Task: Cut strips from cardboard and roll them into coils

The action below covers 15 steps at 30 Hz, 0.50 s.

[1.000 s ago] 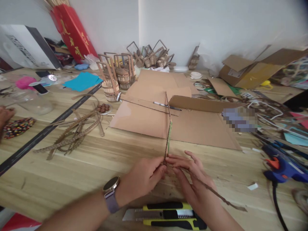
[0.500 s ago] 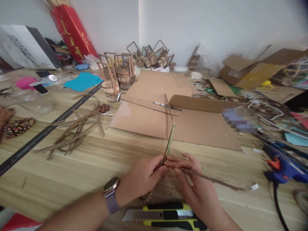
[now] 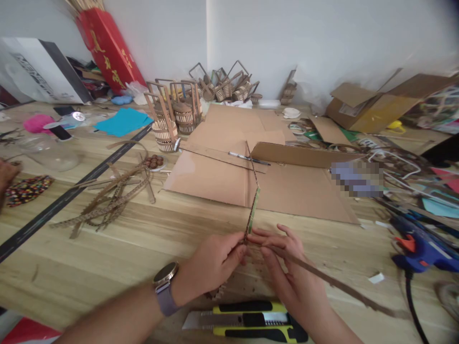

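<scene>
Left hand and right hand fingers clamped on cardboard strip, partly folded, long tail unworked.

brown strip, seemingly green-edged, yellow-black knife

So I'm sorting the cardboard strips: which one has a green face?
The upright strip pinched between left hand and right hand; the loose strips are plain brown.
</scene>
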Each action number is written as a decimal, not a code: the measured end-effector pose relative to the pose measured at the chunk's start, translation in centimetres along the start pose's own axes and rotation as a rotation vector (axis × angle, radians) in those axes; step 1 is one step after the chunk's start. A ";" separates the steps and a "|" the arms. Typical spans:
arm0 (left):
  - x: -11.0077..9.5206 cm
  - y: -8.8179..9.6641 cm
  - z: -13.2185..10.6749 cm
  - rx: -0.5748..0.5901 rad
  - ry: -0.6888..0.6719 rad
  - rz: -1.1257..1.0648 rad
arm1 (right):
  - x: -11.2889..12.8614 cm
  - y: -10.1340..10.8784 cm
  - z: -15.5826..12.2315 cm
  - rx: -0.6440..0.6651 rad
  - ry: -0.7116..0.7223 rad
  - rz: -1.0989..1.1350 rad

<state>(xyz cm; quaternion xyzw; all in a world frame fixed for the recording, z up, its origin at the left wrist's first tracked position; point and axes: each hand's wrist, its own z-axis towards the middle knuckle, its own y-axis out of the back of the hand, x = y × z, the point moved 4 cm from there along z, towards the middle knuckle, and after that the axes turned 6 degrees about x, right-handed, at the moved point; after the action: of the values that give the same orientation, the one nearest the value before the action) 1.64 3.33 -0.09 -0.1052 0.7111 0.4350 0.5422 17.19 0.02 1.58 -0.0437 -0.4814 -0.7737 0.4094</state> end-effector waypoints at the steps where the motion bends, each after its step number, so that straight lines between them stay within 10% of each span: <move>1: -0.1 0.0 0.0 0.003 -0.007 0.009 | -0.1 0.1 0.0 -0.012 -0.013 0.007; 15: 0.1 0.1 0.2 -0.012 0.001 -0.042 | 0.3 -0.4 0.2 -0.013 -0.005 0.023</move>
<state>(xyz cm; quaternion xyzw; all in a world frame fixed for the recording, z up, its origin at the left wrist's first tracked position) 1.67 3.56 -0.11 -0.1237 0.7064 0.4277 0.5502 16.64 0.10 1.59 -0.0538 -0.4767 -0.7721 0.4168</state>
